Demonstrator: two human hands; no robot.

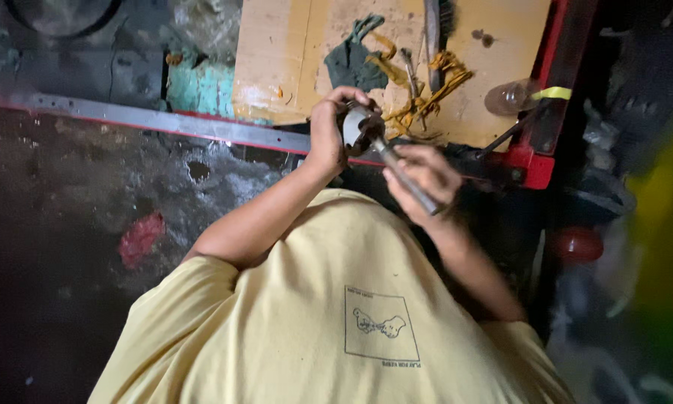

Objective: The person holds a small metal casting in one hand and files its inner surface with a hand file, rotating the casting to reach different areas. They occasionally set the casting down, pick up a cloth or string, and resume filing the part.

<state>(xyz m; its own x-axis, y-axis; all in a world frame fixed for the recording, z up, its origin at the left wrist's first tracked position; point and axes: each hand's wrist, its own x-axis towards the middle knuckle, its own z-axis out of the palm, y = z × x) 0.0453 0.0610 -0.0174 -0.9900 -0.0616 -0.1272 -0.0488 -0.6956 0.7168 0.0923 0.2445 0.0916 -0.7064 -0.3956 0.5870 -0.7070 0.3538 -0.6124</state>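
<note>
Left hand point(329, 135) clenched around a round dark metal part point(355, 127), held just in front of the tabletop's near edge. Right hand point(422, 176) grips a metal rod point(404, 176) whose upper end meets the part; the rod slopes down to the right, past the fingers. Both hands sit close together over the yellow shirt point(336, 299); dark floor point(74, 224) opens to the left, clutter crowds the right. Wooden tabletop point(291, 60) is bounded by a red frame point(553, 82) on the right and a metal rail point(164, 120) along the front. Count: one green rag point(351, 60), one tangle of yellow string point(433, 86), one long flat tool point(432, 37), one clear bottle point(508, 96) at the right edge.
</note>
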